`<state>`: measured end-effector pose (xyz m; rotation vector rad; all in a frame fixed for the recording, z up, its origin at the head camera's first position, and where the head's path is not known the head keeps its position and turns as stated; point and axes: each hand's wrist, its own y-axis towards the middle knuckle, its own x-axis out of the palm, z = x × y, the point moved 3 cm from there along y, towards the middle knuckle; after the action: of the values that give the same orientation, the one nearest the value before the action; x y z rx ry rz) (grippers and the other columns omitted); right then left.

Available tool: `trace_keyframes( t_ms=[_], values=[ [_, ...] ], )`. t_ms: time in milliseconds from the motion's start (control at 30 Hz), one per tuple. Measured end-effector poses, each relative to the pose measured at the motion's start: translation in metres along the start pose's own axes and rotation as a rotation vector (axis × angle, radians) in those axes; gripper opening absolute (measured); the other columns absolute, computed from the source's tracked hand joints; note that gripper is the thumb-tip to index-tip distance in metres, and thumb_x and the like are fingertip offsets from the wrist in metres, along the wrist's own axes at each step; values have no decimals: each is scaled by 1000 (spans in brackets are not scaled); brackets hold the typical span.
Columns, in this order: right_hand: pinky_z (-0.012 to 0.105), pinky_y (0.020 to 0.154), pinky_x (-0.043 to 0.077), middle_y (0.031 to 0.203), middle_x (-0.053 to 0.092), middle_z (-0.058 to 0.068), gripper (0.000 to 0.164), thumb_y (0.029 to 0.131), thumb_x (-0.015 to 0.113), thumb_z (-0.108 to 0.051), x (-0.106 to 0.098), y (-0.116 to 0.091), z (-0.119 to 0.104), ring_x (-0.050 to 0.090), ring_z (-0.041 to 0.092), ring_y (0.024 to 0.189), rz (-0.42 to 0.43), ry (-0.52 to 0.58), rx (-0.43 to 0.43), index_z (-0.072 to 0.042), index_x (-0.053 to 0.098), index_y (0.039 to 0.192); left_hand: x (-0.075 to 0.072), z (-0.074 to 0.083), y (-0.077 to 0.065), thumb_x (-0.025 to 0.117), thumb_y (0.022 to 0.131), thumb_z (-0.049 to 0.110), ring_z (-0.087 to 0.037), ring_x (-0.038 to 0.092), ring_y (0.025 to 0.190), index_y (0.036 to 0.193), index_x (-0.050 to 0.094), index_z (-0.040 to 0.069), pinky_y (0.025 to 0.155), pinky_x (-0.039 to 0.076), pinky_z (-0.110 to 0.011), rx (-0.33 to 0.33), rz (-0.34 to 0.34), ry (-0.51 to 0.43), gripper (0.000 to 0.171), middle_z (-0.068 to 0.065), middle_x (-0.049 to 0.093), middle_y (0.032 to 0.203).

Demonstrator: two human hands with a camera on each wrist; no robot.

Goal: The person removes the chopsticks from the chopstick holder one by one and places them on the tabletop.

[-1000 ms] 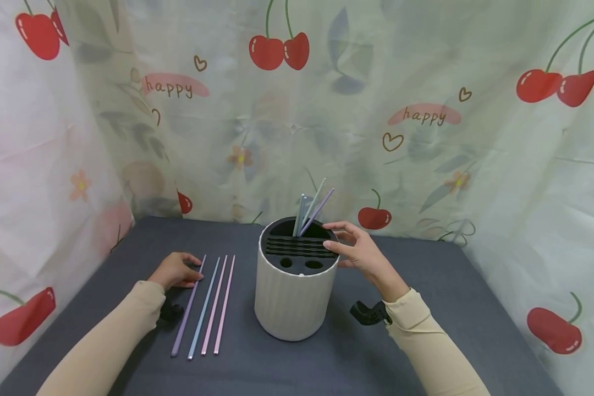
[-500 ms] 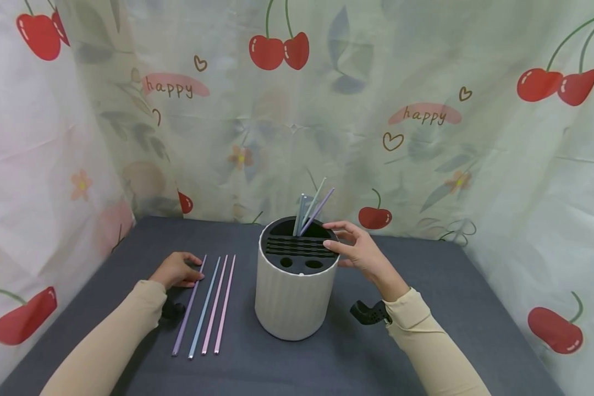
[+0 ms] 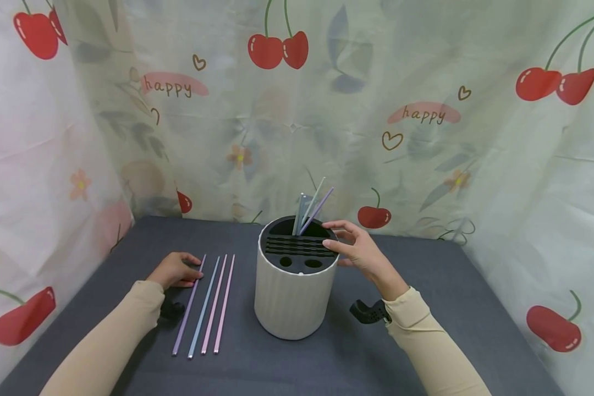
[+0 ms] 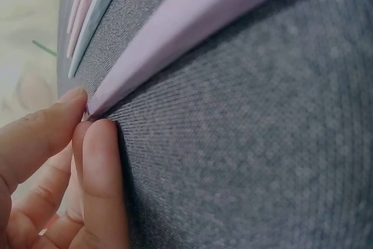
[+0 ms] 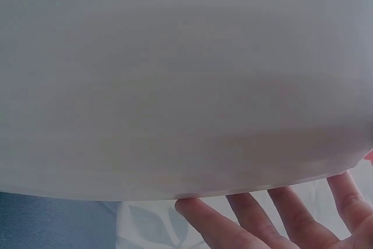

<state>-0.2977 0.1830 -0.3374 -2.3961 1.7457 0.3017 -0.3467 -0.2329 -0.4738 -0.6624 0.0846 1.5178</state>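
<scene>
A purple chopstick (image 3: 185, 319) lies on the table, and my left hand (image 3: 175, 269) pinches its far, thin end between thumb and fingers. The left wrist view shows the fingertips (image 4: 100, 135) right at that tip. To its right lie a blue chopstick (image 3: 203, 309) and two pink chopsticks (image 3: 223, 308), roughly parallel. Upright in the middle stands a white ribbed utensil holder (image 3: 293, 305) with a black slotted top (image 3: 299, 264). My right hand (image 3: 361, 253) grips its right rim, thumb on the top edge, other fingers against the side. In the right wrist view the holder's wall (image 5: 175, 86) fills most of the frame.
Several thin sticks, one of them purple (image 3: 318, 210), lean in the holder's rear compartment. Dark grey cloth (image 3: 401, 352) covers the table. A curtain (image 3: 297, 110) with cherries hangs behind and at both sides. Black wrist cameras (image 3: 368, 312) sit below the hands.
</scene>
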Motion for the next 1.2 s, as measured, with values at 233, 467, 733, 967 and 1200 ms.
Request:
trace_keyframes(
  t_ms=[233,467,733,967,1200],
  values=[
    [55,94,51,149,37,16,49,92,68,-25,1,0,1,40,37,134,0,-1,4,-14,49,137,-4,9,-6,69,88,2,-11,62,64,124,53,-7,58,58,-26,24,-21,-52,41,-11,64,85],
    [58,96,48,150,37,15,50,92,68,-26,1,0,1,39,37,135,4,-9,13,-15,50,137,-13,77,-33,62,96,18,-14,67,87,133,50,-3,80,59,-32,273,-62,-146,44,-13,65,110],
    [55,95,50,150,36,16,50,93,67,-25,0,-1,-2,42,37,133,-6,-2,6,-14,48,138,10,184,-96,66,93,21,-17,67,92,124,57,4,82,59,-31,555,-184,-269,36,-5,63,104],
    [55,95,50,150,37,15,50,93,67,-25,0,-1,-2,43,37,132,-10,5,4,-14,48,138,44,227,-124,68,91,11,-20,68,93,118,62,3,87,57,-40,680,-292,-286,29,-7,65,104],
    [51,91,54,145,42,16,49,93,66,-25,1,1,-1,55,31,120,-17,9,-2,-14,48,138,66,236,-123,69,89,9,-25,67,96,116,63,2,89,56,-41,700,-308,-187,28,-10,64,108]
  ],
)
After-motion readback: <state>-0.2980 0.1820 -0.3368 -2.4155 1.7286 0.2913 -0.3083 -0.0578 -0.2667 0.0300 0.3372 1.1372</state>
